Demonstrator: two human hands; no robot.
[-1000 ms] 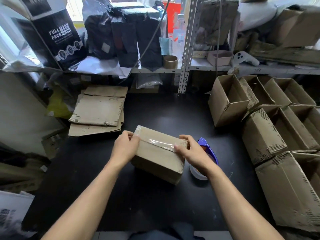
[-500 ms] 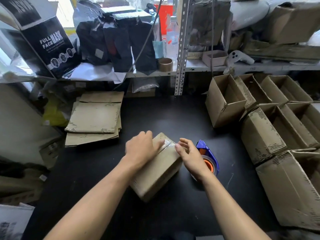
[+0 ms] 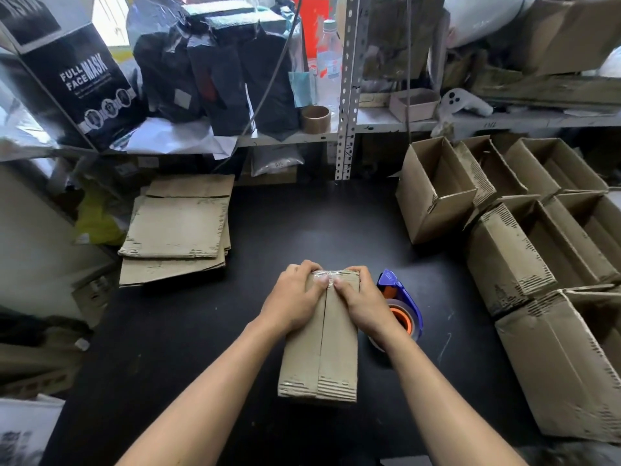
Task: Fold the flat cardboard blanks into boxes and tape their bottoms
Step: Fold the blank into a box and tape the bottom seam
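A folded cardboard box (image 3: 321, 358) lies lengthwise on the black table (image 3: 188, 331), its long side up with a seam down the middle. Clear tape wraps over its far edge. My left hand (image 3: 295, 301) and my right hand (image 3: 361, 302) hold the far end from both sides, thumbs pressing the tape end down on the top face, fingers curled over the far edge. A blue tape dispenser (image 3: 400, 307) with an orange core stands just right of the box, behind my right wrist. Flat cardboard blanks (image 3: 178, 230) are stacked at the left.
Several open folded boxes (image 3: 524, 230) crowd the right side of the table. A metal shelf (image 3: 346, 89) at the back carries black bags, a mask carton (image 3: 74, 75), a tape core and clutter. Bare table shows between the blanks and the boxes.
The box has been turned from lying crosswise to pointing away from me. Both hands moved to its far end, and the thumbs now press the tape there.
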